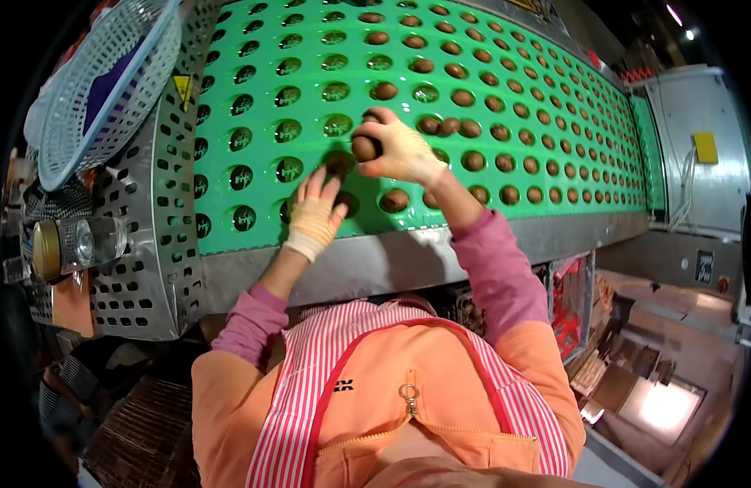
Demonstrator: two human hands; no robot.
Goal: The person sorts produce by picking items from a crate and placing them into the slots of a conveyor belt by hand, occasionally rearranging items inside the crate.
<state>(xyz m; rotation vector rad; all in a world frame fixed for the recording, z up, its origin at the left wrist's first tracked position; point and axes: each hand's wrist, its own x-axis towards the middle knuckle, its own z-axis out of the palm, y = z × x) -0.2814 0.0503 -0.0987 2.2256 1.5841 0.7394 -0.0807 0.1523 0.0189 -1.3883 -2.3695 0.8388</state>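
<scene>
A green sheet (314,236) with rows of round hollows runs across the metal bench. My right hand (404,154), in a thin pale covering, is closed round a brown egg (365,149) above the sheet; a second brown, round shape shows partly behind its fingers. My left hand (314,218) lies palm down over the near rows, fingers stretched out and apart. Its fingertips are by a hollow with a dark brown egg (339,163) in shadow; whether they touch it I cannot tell. Another egg (394,201) sits in a hollow just below my right hand.
Brown eggs fill most hollows to the right; those on the left hold none. Several eggs (448,126) lie close together mid-sheet. A perforated metal guard (152,244) borders the left end, with a pale blue basket (58,154) and lidded jar (46,250). A metal cabinet (696,122) stands right.
</scene>
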